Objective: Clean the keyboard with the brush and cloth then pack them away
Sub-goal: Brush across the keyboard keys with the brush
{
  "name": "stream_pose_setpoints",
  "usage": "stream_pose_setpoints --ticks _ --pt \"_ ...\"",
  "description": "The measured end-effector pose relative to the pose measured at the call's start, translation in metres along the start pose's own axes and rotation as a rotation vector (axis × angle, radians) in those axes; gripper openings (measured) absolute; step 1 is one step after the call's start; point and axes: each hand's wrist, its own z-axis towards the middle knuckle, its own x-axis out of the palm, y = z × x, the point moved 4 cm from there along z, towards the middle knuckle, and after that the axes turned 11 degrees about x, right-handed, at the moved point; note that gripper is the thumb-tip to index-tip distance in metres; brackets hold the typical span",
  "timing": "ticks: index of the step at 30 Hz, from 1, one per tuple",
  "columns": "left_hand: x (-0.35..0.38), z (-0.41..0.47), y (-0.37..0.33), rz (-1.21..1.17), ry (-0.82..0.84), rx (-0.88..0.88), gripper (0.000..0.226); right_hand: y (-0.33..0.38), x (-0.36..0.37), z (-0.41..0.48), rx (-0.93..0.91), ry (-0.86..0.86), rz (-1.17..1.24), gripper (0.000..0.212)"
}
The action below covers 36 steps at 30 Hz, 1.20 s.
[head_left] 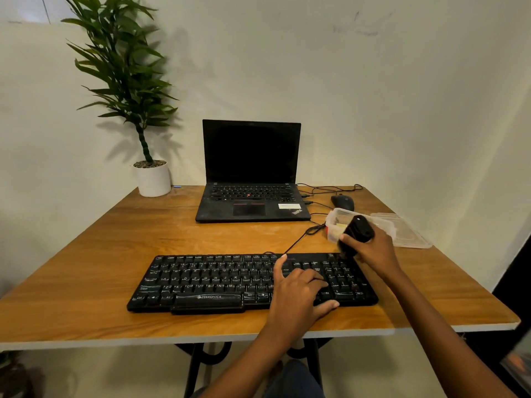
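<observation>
A black keyboard point(218, 280) lies near the front edge of the wooden table point(94, 254). My left hand point(298, 294) rests flat on its right half with fingers spread, holding it down. My right hand point(376, 249) grips a black brush point(357, 232) over the keyboard's far right corner, its bristle end touching the keys by the number pad. A clear plastic box point(333, 222) stands just behind the brush, with something pale inside that I cannot identify. No cloth is clearly visible.
An open black laptop point(250, 173) sits at the back centre, with a black mouse point(342, 201) and cables to its right. The clear lid point(405, 232) lies right of the box. A potted plant point(152, 179) stands at the back left corner.
</observation>
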Motion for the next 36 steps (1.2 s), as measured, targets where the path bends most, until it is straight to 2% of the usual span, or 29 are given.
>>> stream_pose_setpoints --ticks 4,7,12,16,19,21,23,28,30,34,36 --pt "0.000 -0.002 -0.001 -0.010 0.001 -0.002 0.045 -0.011 -0.006 -0.003 0.074 -0.082 0.171 0.027" --pt "0.001 -0.001 -0.002 -0.008 0.003 0.003 0.045 -0.016 -0.009 -0.001 0.097 -0.072 0.037 0.032" --pt "0.000 -0.001 0.000 -0.008 -0.004 -0.001 0.046 -0.004 -0.019 -0.002 0.070 -0.232 0.098 0.031" --pt "0.000 -0.001 -0.001 -0.005 0.001 0.003 0.045 -0.002 -0.010 -0.002 0.057 -0.201 0.024 0.035" --pt "0.000 -0.001 -0.001 -0.007 -0.004 0.005 0.045 -0.005 -0.002 0.000 0.126 -0.126 -0.150 0.043" --pt "0.000 0.000 -0.001 -0.005 -0.011 0.007 0.045 -0.002 -0.009 0.002 0.196 -0.170 -0.195 0.038" --pt "0.001 -0.001 -0.002 -0.007 -0.018 0.011 0.045 0.001 -0.016 0.002 0.210 -0.236 -0.140 0.034" --pt "0.000 -0.001 -0.001 -0.007 -0.017 0.010 0.046 -0.013 -0.013 -0.010 0.223 -0.110 0.014 0.036" --pt "0.000 -0.001 -0.001 -0.005 -0.011 0.009 0.047 -0.014 -0.019 -0.015 0.250 -0.089 0.052 0.032" --pt "0.001 -0.002 -0.001 -0.001 -0.003 0.014 0.047 -0.016 -0.034 -0.040 0.265 -0.020 0.048 0.008" --pt "0.001 -0.001 -0.001 -0.001 0.000 0.013 0.047 -0.021 -0.041 -0.052 0.288 0.019 0.080 0.009"
